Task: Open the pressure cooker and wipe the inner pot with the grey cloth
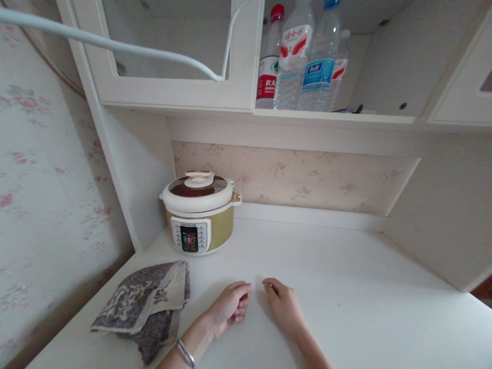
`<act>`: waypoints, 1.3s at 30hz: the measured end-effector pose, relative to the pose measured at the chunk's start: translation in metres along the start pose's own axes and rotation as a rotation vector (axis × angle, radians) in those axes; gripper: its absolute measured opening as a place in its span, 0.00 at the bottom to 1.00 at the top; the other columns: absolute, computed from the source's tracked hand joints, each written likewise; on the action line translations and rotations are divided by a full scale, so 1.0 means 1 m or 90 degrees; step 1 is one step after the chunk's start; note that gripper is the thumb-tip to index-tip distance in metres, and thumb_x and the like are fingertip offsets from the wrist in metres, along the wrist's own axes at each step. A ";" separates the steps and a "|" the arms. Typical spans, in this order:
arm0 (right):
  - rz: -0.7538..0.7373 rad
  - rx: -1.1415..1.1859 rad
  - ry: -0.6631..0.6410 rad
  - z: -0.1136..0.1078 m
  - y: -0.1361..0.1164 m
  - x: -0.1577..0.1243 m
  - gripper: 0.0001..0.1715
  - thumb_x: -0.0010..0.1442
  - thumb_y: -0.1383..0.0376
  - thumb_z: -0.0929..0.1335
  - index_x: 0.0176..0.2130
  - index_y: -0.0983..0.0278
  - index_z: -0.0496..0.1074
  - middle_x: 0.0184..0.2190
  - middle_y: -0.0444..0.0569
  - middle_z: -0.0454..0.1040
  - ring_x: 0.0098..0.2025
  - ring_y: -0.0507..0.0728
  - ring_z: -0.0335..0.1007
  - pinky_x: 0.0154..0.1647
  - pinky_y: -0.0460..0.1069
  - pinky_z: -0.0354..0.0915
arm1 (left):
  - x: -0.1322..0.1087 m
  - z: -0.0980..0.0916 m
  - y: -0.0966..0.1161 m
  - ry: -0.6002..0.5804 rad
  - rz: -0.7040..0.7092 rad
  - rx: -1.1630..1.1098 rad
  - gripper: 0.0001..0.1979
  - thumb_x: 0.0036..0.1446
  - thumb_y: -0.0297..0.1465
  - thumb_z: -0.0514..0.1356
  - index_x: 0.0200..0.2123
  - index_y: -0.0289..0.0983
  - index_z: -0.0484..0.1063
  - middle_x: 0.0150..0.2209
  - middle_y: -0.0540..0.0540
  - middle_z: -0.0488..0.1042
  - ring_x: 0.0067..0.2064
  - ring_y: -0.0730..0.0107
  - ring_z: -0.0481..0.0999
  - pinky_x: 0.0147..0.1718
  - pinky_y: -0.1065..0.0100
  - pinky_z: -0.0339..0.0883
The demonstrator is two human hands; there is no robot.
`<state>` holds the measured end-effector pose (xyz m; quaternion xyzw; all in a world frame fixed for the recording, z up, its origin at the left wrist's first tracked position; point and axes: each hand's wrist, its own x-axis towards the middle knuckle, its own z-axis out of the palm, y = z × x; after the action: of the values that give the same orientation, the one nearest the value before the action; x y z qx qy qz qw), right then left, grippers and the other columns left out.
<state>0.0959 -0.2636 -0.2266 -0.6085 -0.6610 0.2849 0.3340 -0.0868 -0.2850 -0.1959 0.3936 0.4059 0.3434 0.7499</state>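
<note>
My left hand (231, 306) rests over the white countertop (355, 301) with its fingers curled in and nothing showing in them. A silver bangle (185, 354) circles that wrist. A short gap to the right, my right hand (282, 305) is closed too, thumb against the fingers, its palm side turned away from view. Left of my left hand lies a crumpled grey-brown patterned towel (141, 299). Behind it stands an electric pressure cooker (200, 215), white and olive green, its lid on and its control panel facing forward. Neither hand touches the towel or the cooker.
Above the counter, an open cabinet shelf (377, 118) holds several plastic bottles (293, 62). A glass-fronted cabinet door (176, 93) is beside it. A pale curved cable or rod (125, 48) crosses the upper left. Floral wallpaper (35, 198) covers the left wall.
</note>
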 end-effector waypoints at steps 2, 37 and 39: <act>-0.004 -0.001 -0.002 0.000 0.000 0.000 0.21 0.61 0.56 0.59 0.41 0.58 0.76 0.37 0.46 0.79 0.39 0.56 0.74 0.38 0.47 0.62 | 0.000 0.000 -0.001 0.000 -0.001 0.000 0.15 0.54 0.42 0.57 0.28 0.39 0.57 0.19 0.59 0.52 0.17 0.82 0.47 0.18 0.73 0.38; -0.002 -0.012 -0.002 -0.002 -0.004 -0.002 0.21 0.60 0.57 0.59 0.41 0.59 0.77 0.35 0.49 0.80 0.38 0.56 0.74 0.41 0.47 0.63 | -0.003 0.001 0.001 -0.005 0.003 -0.002 0.15 0.54 0.42 0.58 0.28 0.38 0.58 0.19 0.59 0.53 0.17 0.83 0.48 0.18 0.72 0.38; -0.002 -0.011 -0.002 -0.002 -0.005 -0.002 0.21 0.60 0.57 0.59 0.41 0.60 0.77 0.35 0.49 0.80 0.39 0.57 0.74 0.42 0.47 0.63 | -0.002 0.001 0.000 -0.004 0.003 -0.003 0.15 0.54 0.42 0.58 0.28 0.38 0.58 0.19 0.59 0.53 0.17 0.83 0.48 0.18 0.72 0.38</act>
<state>0.0947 -0.2661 -0.2220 -0.6098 -0.6649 0.2795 0.3284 -0.0873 -0.2870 -0.1946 0.3936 0.4018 0.3448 0.7515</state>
